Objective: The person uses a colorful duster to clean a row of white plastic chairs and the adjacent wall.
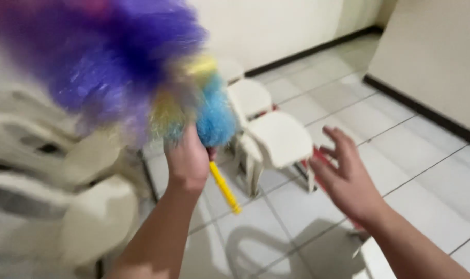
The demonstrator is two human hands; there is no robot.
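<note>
My left hand (187, 157) is closed around the yellow handle (224, 189) of a fluffy duster (116, 62). Its purple, blue and yellow head is raised to the upper left and blurred. The handle's end sticks out below my fist, slanting down to the right. My right hand (346, 173) is held out to the right with its fingers spread and nothing in it, hovering above the floor near a white plastic stool (276, 139).
White plastic chairs (54, 170) stand stacked at the left. More white stools (248, 95) line up toward the wall behind. The floor (400, 150) is of pale tiles with dark skirting along cream walls (436, 57). Something red (317, 157) shows under the near stool.
</note>
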